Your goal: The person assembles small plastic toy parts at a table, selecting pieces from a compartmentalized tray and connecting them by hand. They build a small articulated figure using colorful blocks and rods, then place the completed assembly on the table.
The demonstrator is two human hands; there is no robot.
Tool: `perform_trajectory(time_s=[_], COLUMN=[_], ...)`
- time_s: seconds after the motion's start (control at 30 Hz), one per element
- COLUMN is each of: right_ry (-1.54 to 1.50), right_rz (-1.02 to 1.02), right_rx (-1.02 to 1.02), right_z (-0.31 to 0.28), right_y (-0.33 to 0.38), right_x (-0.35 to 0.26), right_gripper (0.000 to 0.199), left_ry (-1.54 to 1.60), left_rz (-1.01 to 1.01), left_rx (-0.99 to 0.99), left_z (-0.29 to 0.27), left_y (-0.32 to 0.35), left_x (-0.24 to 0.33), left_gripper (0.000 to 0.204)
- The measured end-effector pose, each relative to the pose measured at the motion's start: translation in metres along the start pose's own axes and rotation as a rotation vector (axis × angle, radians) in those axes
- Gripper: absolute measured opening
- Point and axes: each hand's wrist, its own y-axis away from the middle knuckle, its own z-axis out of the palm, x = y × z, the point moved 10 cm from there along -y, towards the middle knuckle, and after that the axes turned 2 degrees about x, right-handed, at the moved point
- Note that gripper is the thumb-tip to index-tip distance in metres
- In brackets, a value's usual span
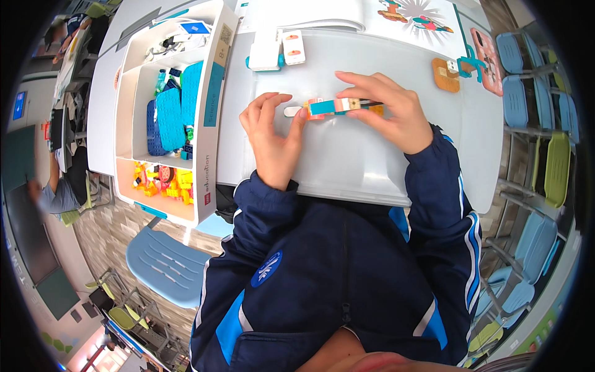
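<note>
Over the table in front of me is a small model of toy building bricks point(322, 108), teal, white, coral and yellow, with a pale rounded piece at its left end. My right hand point(392, 111) grips its right end between thumb and fingers; a dark thin part shows there. The thumb of my left hand point(271, 127) touches the model's left end, while its other fingers curve apart from it. Beyond the model stand a white brick-shaped hub point(265, 56) with teal wheels and a small white block point(294, 47).
At left, a white divided tray point(125, 111) holds teal and blue plates point(170, 116) and yellow and coral bricks point(176, 186). An open booklet point(427, 22) lies at the back. A tan piece point(444, 74), a teal piece point(472, 62) and a pink case point(487, 61) lie at right.
</note>
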Motion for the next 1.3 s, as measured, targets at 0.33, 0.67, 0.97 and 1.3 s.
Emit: perform_trajectory(time_s=[0.33,0.67,0.97,1.3], right_ry=[0.014,0.009,-0.022,0.215], right_rz=[-0.050,0.061,0.239,0.091], right_rx=[-0.025,0.145,-0.071,-0.116], right_z=[-0.006,-0.050,-0.016,-0.007], right_y=[0.005,0.021,0.030,0.034], right_x=[-0.013,0.057,0.073,0.042], right_gripper=[0.066,0.024,0.029,0.028], left_ry=[0.344,0.324,0.291,0.372], left_rz=[0.264,0.276,0.355,0.349], left_rx=[-0.234,-0.109,-0.122,-0.155], left_z=[0.004,-0.001,0.006,0.003], left_y=[-0.011,-0.028,-0.018,-0.018], left_x=[0.050,0.031,0.029,0.028], left_gripper=[0.039,0.023,0.023,0.020])
